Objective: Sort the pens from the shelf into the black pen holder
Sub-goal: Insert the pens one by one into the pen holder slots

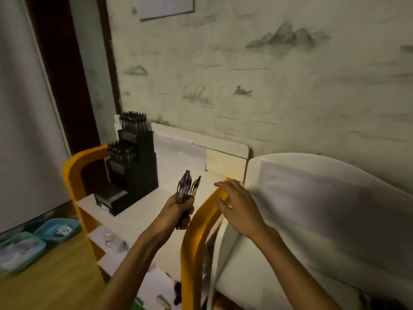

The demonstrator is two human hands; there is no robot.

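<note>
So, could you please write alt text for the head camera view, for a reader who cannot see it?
A person's left hand grips a bundle of pens, tips up, above a white shelf top, while the right hand hovers open by an orange shelf edge. A tiered black pen holder, already holding many pens, stands at the back left.

The pen holder (pixel 134 173) left of centre is black, stepped, and filled with dark-capped pens (pixel 131 124). The shelf (pixel 190 157) is cream white with orange side frames (pixel 196 231). The pens in the hand (pixel 186 189) are clear with dark parts. The wall (pixel 268 74) is pale green-white, patterned with faint grey-green hills, reeds and a bird. At lower left, teal trays (pixel 40 240) sit on a yellow wood worktop (pixel 55 283).
</note>
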